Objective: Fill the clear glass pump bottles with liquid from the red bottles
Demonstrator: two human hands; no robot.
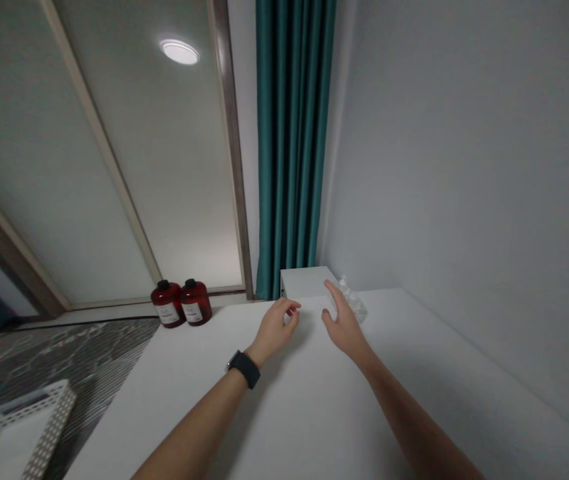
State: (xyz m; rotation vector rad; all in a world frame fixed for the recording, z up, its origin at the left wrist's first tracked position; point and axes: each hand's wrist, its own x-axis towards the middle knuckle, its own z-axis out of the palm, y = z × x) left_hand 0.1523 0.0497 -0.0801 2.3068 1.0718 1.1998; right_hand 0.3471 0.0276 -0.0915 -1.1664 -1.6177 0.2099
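My left hand, with a dark watch on its wrist, hovers over the white table. Its fingers are curved and apart from the thumb, and nothing shows between them. To its right, my right hand is open, thumb and fingers spread, with nothing in it. Just behind the right hand is a clear, crinkled-looking plastic thing, partly hidden, its kind hard to make out. Two dark red bottles with black caps and white labels stand side by side at the table's far left corner.
A white box-like cabinet sits beyond the table's far edge, before a green curtain. A grey wall borders the right side. On the floor at lower left is a white perforated basket. Frosted sliding doors stand behind.
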